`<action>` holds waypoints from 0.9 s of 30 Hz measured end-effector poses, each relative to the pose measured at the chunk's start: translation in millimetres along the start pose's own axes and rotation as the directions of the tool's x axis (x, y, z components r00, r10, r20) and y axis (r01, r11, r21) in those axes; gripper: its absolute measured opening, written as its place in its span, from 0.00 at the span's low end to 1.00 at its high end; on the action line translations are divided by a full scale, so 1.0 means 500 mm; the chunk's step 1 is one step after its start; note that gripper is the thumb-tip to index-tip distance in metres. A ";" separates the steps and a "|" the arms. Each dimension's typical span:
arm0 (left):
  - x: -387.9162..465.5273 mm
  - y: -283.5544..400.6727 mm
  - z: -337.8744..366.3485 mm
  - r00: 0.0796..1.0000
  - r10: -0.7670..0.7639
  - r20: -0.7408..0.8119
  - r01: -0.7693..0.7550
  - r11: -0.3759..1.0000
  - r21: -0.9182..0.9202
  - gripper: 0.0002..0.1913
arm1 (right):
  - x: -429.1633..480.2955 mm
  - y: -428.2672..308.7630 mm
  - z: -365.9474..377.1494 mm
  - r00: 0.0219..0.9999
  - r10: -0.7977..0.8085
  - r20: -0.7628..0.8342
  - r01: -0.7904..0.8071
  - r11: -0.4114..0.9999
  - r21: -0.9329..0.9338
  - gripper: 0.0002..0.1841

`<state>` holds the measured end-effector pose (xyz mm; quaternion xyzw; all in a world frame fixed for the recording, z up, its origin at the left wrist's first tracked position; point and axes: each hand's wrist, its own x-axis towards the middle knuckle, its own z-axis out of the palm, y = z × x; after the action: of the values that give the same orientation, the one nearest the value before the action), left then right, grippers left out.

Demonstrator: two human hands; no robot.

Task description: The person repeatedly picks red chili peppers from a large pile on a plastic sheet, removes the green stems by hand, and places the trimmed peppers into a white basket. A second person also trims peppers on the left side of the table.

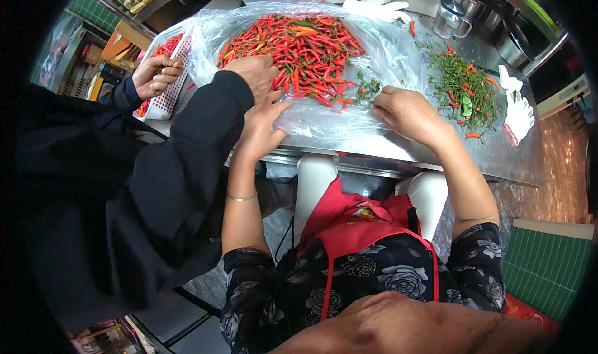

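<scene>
A heap of red chili peppers (303,50), with stems and a few green or orange ones, lies on a spread clear plastic bag (336,123). At the bag's front left edge is my left hand (261,127), thumb and fingers apart, with nothing visible between them. My right hand (409,113) has its fingers curled down over the bag's right side. Whether it pinches anything is hidden by the hand itself. Beside its fingertips sits a small clump of green stems (369,90) on the plastic.
A co-worker's hand (254,76) reaches into the chilies; the other hand (159,76) is over a white perforated basket (180,81). To the right on the steel table (502,160) are a pile of green stems (460,85), white gloves (518,113) and a glass mug (451,20).
</scene>
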<state>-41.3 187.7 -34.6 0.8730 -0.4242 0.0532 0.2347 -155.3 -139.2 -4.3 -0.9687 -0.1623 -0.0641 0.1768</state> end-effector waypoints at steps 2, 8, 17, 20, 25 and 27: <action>-0.002 0.056 -0.001 0.997 0.077 0.001 -0.077 0.993 0.088 0.34 | -0.005 0.007 -0.009 1.000 -0.001 0.026 0.000 1.000 0.027 0.09; 0.021 0.178 0.039 0.963 0.269 0.022 -0.267 0.960 -0.082 0.32 | 0.016 0.039 -0.041 0.997 -0.021 -0.077 0.029 0.994 0.106 0.06; 0.068 0.175 0.079 0.954 0.297 0.032 -0.273 0.912 -0.306 0.17 | 0.138 0.037 0.036 0.999 0.042 -0.031 -0.043 0.999 -0.024 0.08; 0.082 0.166 0.068 0.966 0.230 -0.118 -0.256 0.915 -0.311 0.12 | 0.134 0.047 0.055 0.999 0.048 -0.012 -0.047 0.999 0.025 0.08; 0.160 0.146 0.043 0.953 0.009 -0.304 -0.112 0.940 -0.323 0.06 | 0.129 0.059 0.059 0.995 0.094 -0.026 -0.091 0.991 0.094 0.07; 0.206 0.137 0.035 0.935 -0.055 -0.350 -0.077 0.933 -0.351 0.06 | 0.131 0.055 0.062 0.994 0.086 -0.074 -0.077 0.990 0.118 0.06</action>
<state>-30.4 69.5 5.1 0.7889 -0.3824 0.1326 0.4624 -82.2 -133.2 -30.2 -0.9595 -0.1187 -0.0855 0.2408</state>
